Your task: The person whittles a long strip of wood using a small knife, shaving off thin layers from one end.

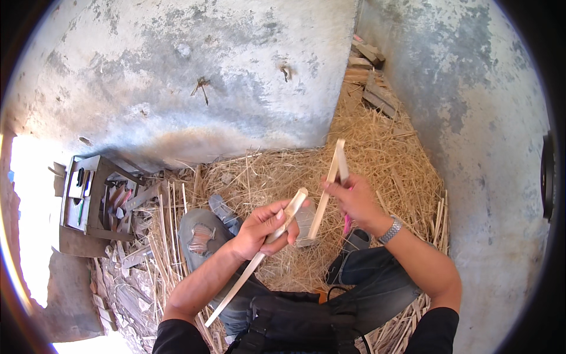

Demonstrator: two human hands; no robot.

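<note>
My left hand [265,227] is closed around a long pale wooden slat [236,290] that runs from near my left elbow up past my fingers. My right hand [352,200] grips two thin wooden slats [337,165] held together in a narrow V, their lower end near a grey block [306,227] by my knee. A pink tool [347,224] shows under the right palm, and a metal watch [390,230] sits on that wrist. The two hands are close together above my lap.
I sit on a straw-covered floor [377,141] between concrete walls. A small wooden stool or rack [88,200] with tools stands at the left, beside loose sticks and scraps [127,259]. Wood offcuts [368,71] lie in the far corner. More slats [439,218] lean at right.
</note>
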